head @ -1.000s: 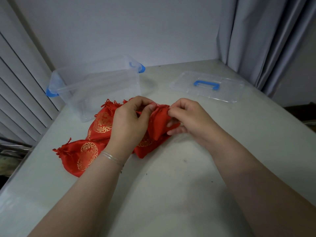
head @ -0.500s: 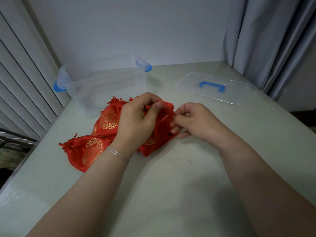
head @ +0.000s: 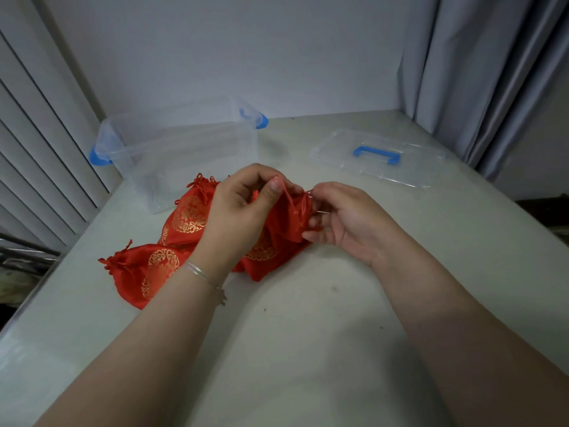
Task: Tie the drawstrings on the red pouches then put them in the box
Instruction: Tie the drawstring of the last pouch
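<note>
Step in hand: tying the drawstring, first half of the task. Left hand [head: 243, 211] has thumb and forefinger pinched on a red drawstring [head: 289, 198], pulling it up off the mouth of the held pouch [head: 286, 223]. Right hand [head: 345, 220] sits just right of that pouch, fingers loosely curled; it looks to pinch the other cord end at its fingertips, but the cord there is too thin to be certain. The pouch is lifted slightly off the table [head: 308, 334], in front of the clear box [head: 184, 155].

Two more pouches lie left of the held one: middle pouch [head: 187, 217] and near pouch [head: 144, 272]. Nothing red shows inside the box. Lid [head: 378, 155] lies flat to the right of the box, so the box is open.

Next, likely: cross the two cord ends, loop, pull snug, then drop the pouch into the box behind it. Needs both ends kept under tension.
</note>
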`<action>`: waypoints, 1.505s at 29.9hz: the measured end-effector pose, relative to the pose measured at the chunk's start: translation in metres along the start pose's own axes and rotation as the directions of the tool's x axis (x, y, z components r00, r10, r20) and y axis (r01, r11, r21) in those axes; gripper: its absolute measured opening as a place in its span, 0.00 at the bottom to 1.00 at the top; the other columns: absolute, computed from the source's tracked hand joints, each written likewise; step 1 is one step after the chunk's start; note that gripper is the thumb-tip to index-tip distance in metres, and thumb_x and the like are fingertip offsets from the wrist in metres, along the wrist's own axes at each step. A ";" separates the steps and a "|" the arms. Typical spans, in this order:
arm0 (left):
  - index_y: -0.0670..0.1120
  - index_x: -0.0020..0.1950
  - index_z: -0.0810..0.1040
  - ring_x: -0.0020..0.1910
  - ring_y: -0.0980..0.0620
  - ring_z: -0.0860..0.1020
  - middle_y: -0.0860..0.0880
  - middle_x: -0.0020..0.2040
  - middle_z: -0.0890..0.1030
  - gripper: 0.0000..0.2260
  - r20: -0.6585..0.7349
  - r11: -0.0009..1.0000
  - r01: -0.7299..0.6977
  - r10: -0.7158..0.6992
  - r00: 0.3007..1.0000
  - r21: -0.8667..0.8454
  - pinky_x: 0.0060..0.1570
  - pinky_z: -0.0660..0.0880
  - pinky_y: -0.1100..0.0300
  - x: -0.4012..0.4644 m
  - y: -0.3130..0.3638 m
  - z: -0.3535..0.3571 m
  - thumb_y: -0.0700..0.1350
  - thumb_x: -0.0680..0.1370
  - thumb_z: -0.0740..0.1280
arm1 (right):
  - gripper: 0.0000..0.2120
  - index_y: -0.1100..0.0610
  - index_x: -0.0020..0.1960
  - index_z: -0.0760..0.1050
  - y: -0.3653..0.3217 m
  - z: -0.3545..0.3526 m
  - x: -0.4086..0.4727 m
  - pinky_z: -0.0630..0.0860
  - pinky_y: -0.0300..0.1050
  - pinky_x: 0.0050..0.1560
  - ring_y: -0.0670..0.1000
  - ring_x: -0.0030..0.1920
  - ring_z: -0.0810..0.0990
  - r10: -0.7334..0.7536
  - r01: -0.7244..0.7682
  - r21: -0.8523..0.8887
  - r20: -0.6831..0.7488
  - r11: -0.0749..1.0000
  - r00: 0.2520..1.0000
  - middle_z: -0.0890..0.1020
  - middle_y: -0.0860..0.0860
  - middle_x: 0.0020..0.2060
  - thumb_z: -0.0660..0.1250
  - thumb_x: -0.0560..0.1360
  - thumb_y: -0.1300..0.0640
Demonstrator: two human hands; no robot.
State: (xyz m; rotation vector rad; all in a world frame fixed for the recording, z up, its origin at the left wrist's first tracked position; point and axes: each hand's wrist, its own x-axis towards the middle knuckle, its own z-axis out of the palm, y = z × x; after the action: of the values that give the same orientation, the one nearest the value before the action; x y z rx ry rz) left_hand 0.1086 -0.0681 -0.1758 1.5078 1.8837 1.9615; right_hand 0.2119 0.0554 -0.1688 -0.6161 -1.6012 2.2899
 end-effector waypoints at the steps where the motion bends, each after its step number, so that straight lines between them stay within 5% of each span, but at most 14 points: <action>1: 0.42 0.43 0.78 0.46 0.44 0.82 0.44 0.41 0.84 0.09 -0.001 1.000 0.003 -0.003 1.000 0.002 0.52 0.76 0.42 0.000 0.000 0.000 0.46 0.78 0.64 | 0.04 0.58 0.43 0.71 0.002 0.002 0.000 0.80 0.46 0.30 0.48 0.27 0.75 -0.051 0.048 -0.119 -0.028 0.992 0.998 0.74 0.53 0.33 0.60 0.77 0.62; 5: 0.39 0.41 0.75 0.41 0.50 0.82 0.47 0.37 0.82 0.10 -0.016 1.000 0.029 -0.029 0.999 0.008 0.49 0.77 0.47 0.000 -0.001 0.002 0.42 0.79 0.62 | 0.04 0.57 0.43 0.71 0.009 0.002 0.002 0.81 0.49 0.33 0.50 0.31 0.80 -0.231 0.181 -0.485 -0.046 0.856 0.972 0.78 0.55 0.33 0.62 0.76 0.63; 10: 0.36 0.42 0.74 0.37 0.55 0.79 0.49 0.35 0.81 0.11 0.000 0.990 0.113 -0.113 0.994 0.087 0.43 0.75 0.61 0.002 0.000 0.004 0.39 0.81 0.60 | 0.02 0.53 0.44 0.72 0.015 -0.005 0.005 0.80 0.53 0.38 0.53 0.35 0.81 -0.526 0.326 -0.793 0.008 0.515 0.850 0.78 0.48 0.32 0.64 0.74 0.59; 14: 0.43 0.48 0.76 0.29 0.57 0.74 0.53 0.28 0.79 0.05 -0.071 0.936 0.351 -0.348 0.935 0.027 0.32 0.70 0.67 0.006 -0.003 0.002 0.44 0.76 0.69 | 0.07 0.52 0.42 0.70 0.018 0.007 0.002 0.81 0.49 0.36 0.49 0.33 0.77 -0.393 0.344 -0.553 0.033 0.758 0.919 0.75 0.51 0.32 0.63 0.76 0.61; 20: 0.43 0.35 0.76 0.24 0.60 0.70 0.54 0.23 0.77 0.10 -0.007 0.867 0.486 -0.489 0.872 0.109 0.28 0.66 0.68 0.007 -0.002 -0.006 0.44 0.76 0.70 | 0.10 0.46 0.41 0.73 0.023 0.009 0.003 0.79 0.51 0.42 0.53 0.37 0.77 -0.548 0.477 -0.653 0.113 0.588 0.829 0.77 0.42 0.36 0.66 0.75 0.60; 25: 0.45 0.39 0.81 0.37 0.56 0.76 0.53 0.32 0.81 0.10 0.170 0.839 0.533 -0.544 0.822 0.110 0.45 0.72 0.62 0.007 -0.003 -0.017 0.47 0.77 0.67 | 0.06 0.48 0.42 0.77 0.023 0.009 0.002 0.73 0.38 0.43 0.47 0.38 0.76 -0.647 0.532 -0.701 0.133 0.474 0.751 0.79 0.45 0.41 0.70 0.71 0.59; 31: 0.43 0.43 0.81 0.38 0.60 0.80 0.52 0.35 0.83 0.07 0.295 0.858 0.506 -0.508 0.809 0.090 0.41 0.74 0.72 0.008 0.003 -0.024 0.34 0.77 0.65 | 0.04 0.49 0.42 0.79 0.020 0.008 -0.002 0.76 0.47 0.44 0.48 0.37 0.77 -0.673 0.517 -0.732 0.109 0.444 0.732 0.78 0.44 0.41 0.71 0.71 0.57; 35: 0.44 0.42 0.81 0.33 0.61 0.79 0.52 0.33 0.82 0.07 0.234 0.851 0.521 -0.522 0.820 0.071 0.35 0.72 0.72 0.009 0.007 -0.023 0.34 0.75 0.66 | 0.04 0.48 0.41 0.76 0.019 0.010 -0.005 0.75 0.43 0.41 0.46 0.34 0.75 -0.651 0.471 -0.764 0.089 0.441 0.754 0.77 0.43 0.39 0.69 0.72 0.56; 41: 0.46 0.36 0.74 0.25 0.56 0.67 0.54 0.26 0.78 0.10 -0.043 0.714 0.659 -0.685 0.727 -0.235 0.29 0.60 0.60 0.009 -0.005 -0.008 0.37 0.76 0.65 | 0.04 0.53 0.41 0.75 0.015 0.010 -0.002 0.78 0.42 0.31 0.45 0.28 0.76 -0.265 0.223 -0.547 0.004 0.807 0.964 0.76 0.49 0.29 0.66 0.75 0.59; 43: 0.45 0.34 0.72 0.23 0.56 0.68 0.53 0.24 0.77 0.11 -0.131 0.685 0.648 -0.714 0.688 -0.333 0.27 0.63 0.62 0.009 -0.007 -0.005 0.37 0.76 0.64 | 0.04 0.53 0.41 0.76 0.017 0.010 -0.003 0.77 0.45 0.38 0.46 0.33 0.77 -0.441 0.408 -0.608 0.104 0.681 0.892 0.78 0.48 0.32 0.69 0.74 0.60; 45: 0.44 0.33 0.72 0.23 0.55 0.71 0.52 0.23 0.76 0.11 -0.180 0.682 0.620 -0.716 0.674 -0.388 0.27 0.68 0.63 0.009 -0.006 -0.004 0.36 0.76 0.65 | 0.02 0.53 0.42 0.77 0.020 0.011 -0.005 0.75 0.43 0.42 0.46 0.40 0.77 -0.613 0.606 -0.691 0.294 0.393 0.733 0.78 0.47 0.40 0.69 0.73 0.59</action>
State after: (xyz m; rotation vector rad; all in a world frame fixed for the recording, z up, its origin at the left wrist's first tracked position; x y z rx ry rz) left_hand 0.0977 -0.0636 -0.1744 0.3029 1.7534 2.0210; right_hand 0.2108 0.0373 -0.1830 -0.0965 -2.2764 1.0013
